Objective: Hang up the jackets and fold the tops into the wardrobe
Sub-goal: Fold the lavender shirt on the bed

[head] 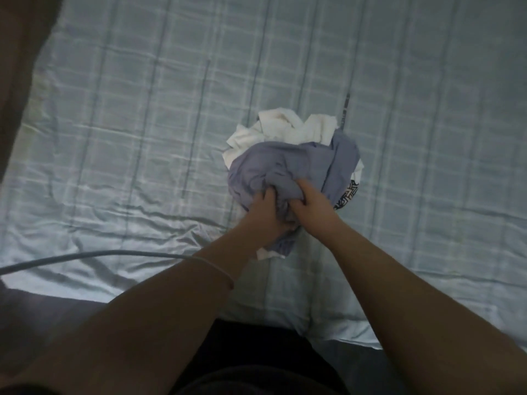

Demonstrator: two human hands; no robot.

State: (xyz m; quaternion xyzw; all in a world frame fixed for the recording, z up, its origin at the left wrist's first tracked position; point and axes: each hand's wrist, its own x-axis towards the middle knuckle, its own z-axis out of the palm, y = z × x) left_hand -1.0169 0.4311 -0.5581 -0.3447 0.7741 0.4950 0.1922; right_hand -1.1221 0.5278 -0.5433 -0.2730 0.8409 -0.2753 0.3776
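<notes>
Gripping blue top at its 6 o'clock edge, left hand and right hand side by side, both curled into the cloth, white top touching at 12 o'clock.

Bed: a big bed fills most of the view.
Sheet: a pale blue-green sheet covers it, with a pattern of squares. Light lines run across and darker lines run up and down.
Wrinkles: the sheet is crumpled at the lower left and smoother at the upper right.
Cable: a thin grey cable curves across the lower left, with its shadow on the sheet.
Floor: a dark patch lies below the bed's near edge, too dark to make out.
Corner: a brown blurry shape fills the top left. It could be a wall or furniture.
Light: dim and bluish, with shiny spots on the left of the sheet.
</notes>
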